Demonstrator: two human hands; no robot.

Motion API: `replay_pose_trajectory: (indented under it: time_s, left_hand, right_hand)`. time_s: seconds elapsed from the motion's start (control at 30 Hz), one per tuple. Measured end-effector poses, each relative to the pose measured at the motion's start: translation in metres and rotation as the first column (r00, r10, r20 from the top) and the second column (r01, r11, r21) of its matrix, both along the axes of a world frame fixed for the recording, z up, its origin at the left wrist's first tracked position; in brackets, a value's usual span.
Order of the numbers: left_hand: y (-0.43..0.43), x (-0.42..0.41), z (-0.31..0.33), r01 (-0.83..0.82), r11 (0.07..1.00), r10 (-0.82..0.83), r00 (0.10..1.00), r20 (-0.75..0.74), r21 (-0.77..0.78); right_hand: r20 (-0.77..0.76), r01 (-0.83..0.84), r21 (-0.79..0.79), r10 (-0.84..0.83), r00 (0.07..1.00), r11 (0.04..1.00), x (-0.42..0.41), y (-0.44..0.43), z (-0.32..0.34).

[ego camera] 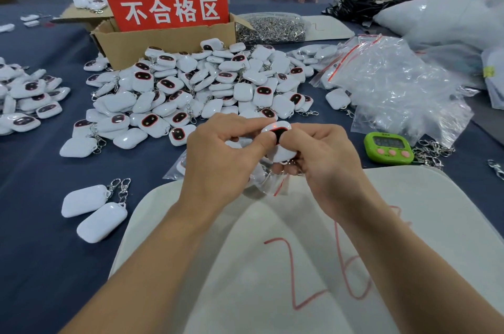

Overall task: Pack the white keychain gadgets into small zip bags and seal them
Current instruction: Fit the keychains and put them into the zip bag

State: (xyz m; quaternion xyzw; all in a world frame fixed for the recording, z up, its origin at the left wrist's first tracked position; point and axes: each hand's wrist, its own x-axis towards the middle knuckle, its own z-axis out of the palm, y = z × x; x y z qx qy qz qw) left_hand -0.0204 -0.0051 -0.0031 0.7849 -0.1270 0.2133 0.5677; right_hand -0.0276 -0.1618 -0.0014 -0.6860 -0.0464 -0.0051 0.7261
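Both my hands hold one white keychain gadget with a dark oval face and a small red light, above the near edge of the pile. My left hand pinches its top with thumb and fingers. My right hand grips its lower part, thumb on the dark face. A small clear zip bag with a red strip hangs under my hands. A big heap of white gadgets lies just beyond. A stack of empty zip bags lies to the right.
A cardboard box with a red sign stands behind the heap. Two gadgets lie at the near left, another pile at the far left. A green timer and loose clips sit to the right. A white board lies under my arms.
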Motion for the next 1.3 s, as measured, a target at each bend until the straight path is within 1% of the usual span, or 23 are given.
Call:
replay_pose_trajectory:
  time_s: [0.07, 0.2, 0.37, 0.47, 0.57, 0.67, 0.77, 1.0, 1.17, 1.3]
  left_hand:
    - [0.001, 0.001, 0.000, 0.013, 1.000, -0.013, 1.000, -0.006, -0.009]
    - [-0.001, 0.000, -0.002, 0.039, 0.996, -0.048, 0.993, -0.104, -0.086]
    - [-0.006, -0.003, -0.002, 0.024, 0.972, -0.072, 0.977, -0.199, -0.233]
    - [-0.005, -0.003, 0.000, -0.008, 0.967, -0.047, 0.977, -0.208, -0.254]
    - [-0.002, -0.003, -0.002, 0.006, 0.971, -0.057, 0.977, -0.208, -0.240]
    - [-0.002, -0.003, -0.003, 0.011, 0.979, -0.052, 0.979, -0.198, -0.205]
    - [-0.004, -0.001, -0.003, -0.001, 0.985, -0.033, 0.981, -0.192, -0.175]
    - [-0.010, 0.002, -0.003, -0.023, 0.987, -0.005, 0.985, -0.174, -0.158]
    - [-0.009, -0.001, -0.002, -0.082, 0.995, 0.075, 0.992, -0.103, -0.064]
    - [-0.007, -0.003, -0.003, -0.162, 0.984, 0.164, 0.986, -0.011, 0.078]
  right_hand:
    - [-0.010, -0.025, 0.008, 0.025, 1.000, 1.000, 0.001, 0.001, 0.000]
    - [-0.032, -0.047, 0.021, 0.047, 0.998, 0.999, 0.001, 0.000, 0.001]
    - [-0.057, -0.074, 0.009, 0.074, 0.996, 0.997, 0.001, 0.000, 0.001]
    - [-0.059, -0.099, -0.001, 0.099, 0.993, 0.995, 0.000, 0.001, 0.000]
    - [-0.045, -0.135, -0.041, 0.133, 0.990, 0.990, 0.000, 0.000, -0.001]
    - [-0.022, -0.143, -0.014, 0.143, 0.990, 0.990, 0.001, -0.001, -0.003]
    - [0.016, -0.123, -0.010, 0.123, 0.992, 0.992, 0.001, -0.002, -0.004]
    - [0.071, -0.068, -0.051, 0.072, 0.995, 0.996, 0.002, -0.004, -0.002]
    - [0.097, 0.031, -0.046, -0.026, 0.995, 0.998, 0.001, -0.003, -0.003]
    - [0.156, 0.142, 0.058, -0.149, 0.977, 0.988, 0.000, -0.009, -0.002]
